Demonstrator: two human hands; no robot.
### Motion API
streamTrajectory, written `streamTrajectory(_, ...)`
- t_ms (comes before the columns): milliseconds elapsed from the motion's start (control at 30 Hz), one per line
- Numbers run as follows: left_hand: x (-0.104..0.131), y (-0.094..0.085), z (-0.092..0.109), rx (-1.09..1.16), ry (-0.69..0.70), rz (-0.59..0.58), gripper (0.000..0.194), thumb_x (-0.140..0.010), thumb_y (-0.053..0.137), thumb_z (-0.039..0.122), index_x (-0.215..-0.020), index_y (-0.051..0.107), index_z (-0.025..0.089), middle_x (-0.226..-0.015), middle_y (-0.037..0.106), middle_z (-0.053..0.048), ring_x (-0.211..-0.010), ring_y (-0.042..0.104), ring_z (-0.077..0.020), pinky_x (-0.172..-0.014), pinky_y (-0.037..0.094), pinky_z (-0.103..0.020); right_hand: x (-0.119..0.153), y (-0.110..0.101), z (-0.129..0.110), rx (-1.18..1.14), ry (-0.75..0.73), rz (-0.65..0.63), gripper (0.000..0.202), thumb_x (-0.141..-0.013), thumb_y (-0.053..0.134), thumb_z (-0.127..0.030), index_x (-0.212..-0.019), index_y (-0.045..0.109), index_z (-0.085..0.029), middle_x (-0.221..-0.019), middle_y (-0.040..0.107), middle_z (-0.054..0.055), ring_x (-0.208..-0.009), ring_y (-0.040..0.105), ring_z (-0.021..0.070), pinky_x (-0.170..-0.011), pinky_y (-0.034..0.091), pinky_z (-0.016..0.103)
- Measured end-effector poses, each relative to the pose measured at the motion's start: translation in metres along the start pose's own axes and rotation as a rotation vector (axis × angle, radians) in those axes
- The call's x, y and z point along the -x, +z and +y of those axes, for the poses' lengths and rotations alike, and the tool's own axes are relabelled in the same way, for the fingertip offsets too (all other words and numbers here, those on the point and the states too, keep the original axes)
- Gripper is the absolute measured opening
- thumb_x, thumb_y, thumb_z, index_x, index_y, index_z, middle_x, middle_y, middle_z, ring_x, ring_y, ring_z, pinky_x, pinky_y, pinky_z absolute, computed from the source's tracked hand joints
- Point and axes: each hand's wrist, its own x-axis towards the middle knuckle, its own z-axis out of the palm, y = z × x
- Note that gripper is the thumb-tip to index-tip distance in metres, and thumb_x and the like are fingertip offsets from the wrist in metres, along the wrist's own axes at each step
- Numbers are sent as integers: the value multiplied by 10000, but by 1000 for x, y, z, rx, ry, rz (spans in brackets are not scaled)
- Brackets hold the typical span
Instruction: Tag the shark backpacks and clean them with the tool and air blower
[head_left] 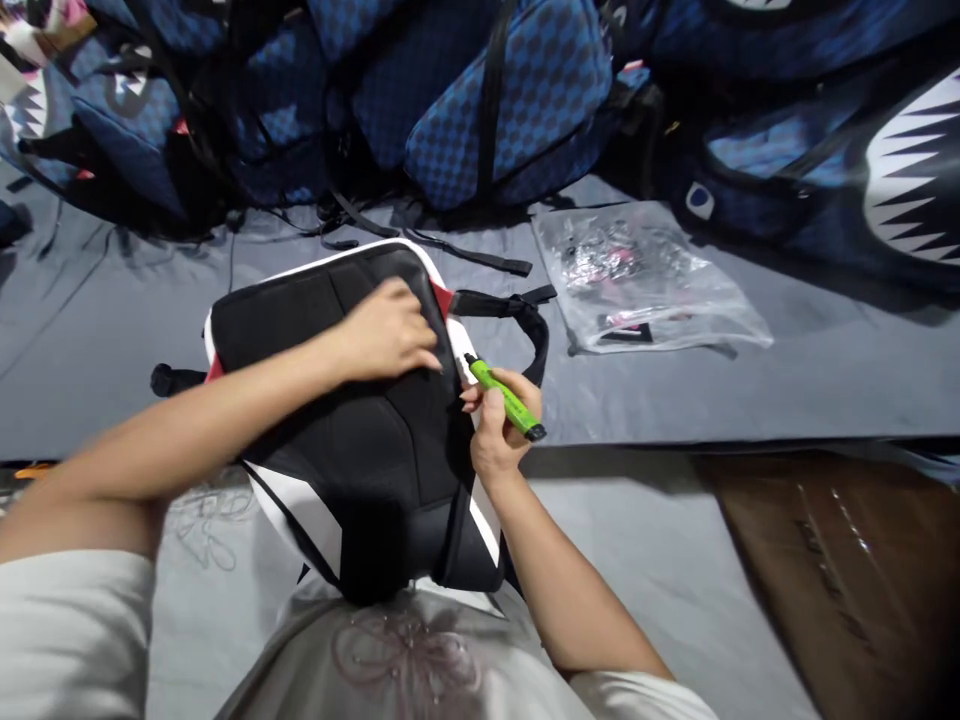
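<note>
A black backpack with white edging and red corner tabs leans across the front edge of the table towards my body, its padded side facing up. My left hand rests on its upper part, fingers curled in against the black padding near the right side; their tips are partly hidden. In my right hand, beside the bag's right edge, is a green marker pen with black ends. Its upper end points at the white side strip. A black shoulder strap loops out just beyond that hand.
Blue-and-black checked bags line the back of the grey-covered table, some with shark-tooth prints. A clear plastic bag with small items lies to the right. Below the table edge at right is a brown box-like surface.
</note>
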Motion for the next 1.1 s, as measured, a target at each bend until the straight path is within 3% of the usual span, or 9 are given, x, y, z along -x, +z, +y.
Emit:
streamTrajectory(67,15,-8,-25,-67,-111,77,545,-942,415,646,-744,659,200,-724,645,-37,-946,589,-236,-1080,319,-528,4,0,-3,-31,53,-43,292,-973,538,-366,-1228,543,-224,-882,714,19,-634,665,130,-641,571,305)
streamTrajectory(133,24,-14,-34,-92,-186,101,533,-949,411,625,-798,672,186,-782,641,-31,-1047,563,-243,-1148,230,-585,5,2,-7,-41,100,-53,316,-965,554,-366,-1246,533,-222,-923,719,30,-636,662,127,-660,574,312)
streamTrajectory(267,23,-7,6,-17,-154,57,513,-896,527,624,-953,687,139,-886,642,-46,-1068,539,-258,-1144,242,-662,-5,12,-16,37,146,31,244,-905,650,-395,-1028,565,-202,-695,631,-45,-507,579,103,-528,507,248)
streamTrajectory(433,24,15,51,142,-261,145,378,-805,726,475,-997,690,150,-1016,646,-99,-1152,504,-318,-1146,243,-711,-15,27,-15,165,122,105,318,-884,644,-486,-822,519,-199,-621,557,-53,-515,586,117,-526,492,250)
streamTrajectory(533,29,18,52,186,-294,166,295,-780,764,357,-992,700,164,-981,640,-83,-1134,503,-313,-1141,240,-725,-14,28,-13,179,138,81,337,-904,596,-511,-981,602,-183,-643,621,-33,-496,597,121,-494,486,246)
streamTrajectory(667,34,20,51,201,-288,188,198,-793,752,311,-923,696,172,-920,624,-57,-1067,517,-280,-1146,238,-717,-10,21,-19,111,228,-81,407,-916,597,-476,-1214,600,-199,-815,731,20,-548,654,139,-520,531,270)
streamTrajectory(767,38,25,51,221,-255,219,151,-834,711,304,-909,680,177,-933,622,-49,-1072,514,-264,-1160,232,-700,-7,18,-25,216,197,-144,303,-862,685,-440,-1046,664,-200,-827,724,19,-609,663,149,-611,560,306)
streamTrajectory(900,42,31,53,225,-244,264,112,-879,652,293,-902,665,184,-928,616,-37,-1070,515,-243,-1183,226,-671,-6,31,-26,366,128,29,271,-862,665,-449,-798,618,-190,-622,612,-32,-500,564,122,-493,470,257)
streamTrajectory(1100,44,39,54,250,-251,309,96,-897,624,280,-882,650,189,-915,617,-26,-1075,516,-228,-1198,212,-659,-6,44,-24,433,64,-10,235,-883,636,-408,-795,606,-192,-616,611,-33,-495,555,113,-485,461,243)
